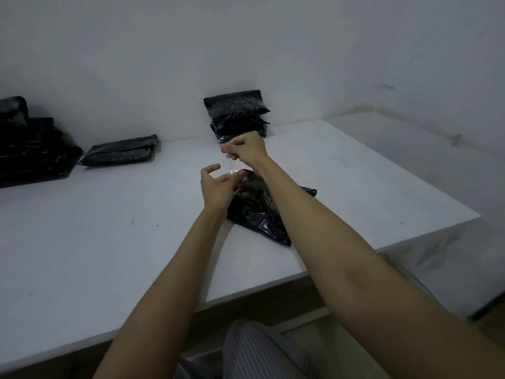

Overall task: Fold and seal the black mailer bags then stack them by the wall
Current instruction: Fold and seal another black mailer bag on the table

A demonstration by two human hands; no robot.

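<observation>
A filled black mailer bag [257, 212] lies on the white table [109, 228] in front of me, partly under my forearms. My right hand [246, 149] is raised above its far end, fingers curled, pinching a thin clear strip [232, 166] that runs down to the bag. My left hand [218, 187] hovers at the bag's far left corner with fingers loosely spread, fingertips touching the strip's lower end. A stack of sealed black bags [237, 113] stands against the wall just behind my right hand.
Another black bag [120, 151] lies flat near the wall to the left. A larger pile of black bags [30, 143] sits at the far left. The table's right edge [426, 233] drops off beside the bag. A striped garment [259, 351] shows below.
</observation>
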